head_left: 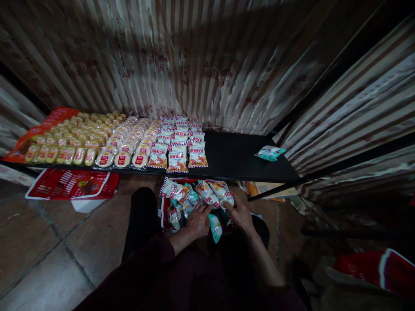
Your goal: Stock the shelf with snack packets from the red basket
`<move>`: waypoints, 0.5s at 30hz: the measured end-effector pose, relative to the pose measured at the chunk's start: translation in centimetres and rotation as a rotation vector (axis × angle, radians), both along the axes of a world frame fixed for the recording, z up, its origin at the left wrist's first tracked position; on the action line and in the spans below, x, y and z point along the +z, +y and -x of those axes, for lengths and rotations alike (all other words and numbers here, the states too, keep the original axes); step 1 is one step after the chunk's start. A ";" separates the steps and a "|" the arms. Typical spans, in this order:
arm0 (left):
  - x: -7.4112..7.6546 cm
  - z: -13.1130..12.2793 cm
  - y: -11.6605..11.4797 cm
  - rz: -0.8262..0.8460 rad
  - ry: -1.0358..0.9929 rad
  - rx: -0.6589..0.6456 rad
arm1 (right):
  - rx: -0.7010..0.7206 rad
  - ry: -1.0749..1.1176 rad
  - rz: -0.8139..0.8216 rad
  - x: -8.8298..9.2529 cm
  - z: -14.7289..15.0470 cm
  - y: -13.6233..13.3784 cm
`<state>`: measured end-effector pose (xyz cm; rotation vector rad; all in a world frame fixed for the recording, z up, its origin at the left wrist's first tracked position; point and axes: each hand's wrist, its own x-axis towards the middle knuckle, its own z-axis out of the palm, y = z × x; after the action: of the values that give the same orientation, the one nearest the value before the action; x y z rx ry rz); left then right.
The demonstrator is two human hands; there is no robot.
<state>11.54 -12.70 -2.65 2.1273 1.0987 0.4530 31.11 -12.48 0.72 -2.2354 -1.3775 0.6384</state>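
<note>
A pile of small snack packets in white, red and teal wrappers lies in a red box on my lap, just below the shelf edge. My left hand rests on the pile with its fingers curled over packets. My right hand grips a white and red packet at the pile's right side. A teal packet hangs between my two hands.
A black shelf carries rows of white and red packets, round pastries and yellow packets; one teal packet lies alone at its right. A red basket sits on the tiled floor. Striped sheeting forms the walls.
</note>
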 end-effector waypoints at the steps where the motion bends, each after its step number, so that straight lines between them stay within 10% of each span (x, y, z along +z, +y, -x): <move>1: 0.0 0.0 -0.3 0.021 0.007 0.012 | 0.006 0.014 0.018 -0.2 0.0 0.0; 15: 0.3 0.7 1.5 -0.033 -0.052 0.130 | -0.025 0.253 -0.050 1.8 0.6 1.2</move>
<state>10.84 -11.15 -2.35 2.0686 1.2112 0.5878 30.49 -11.27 2.51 -2.0484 -1.2239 0.8365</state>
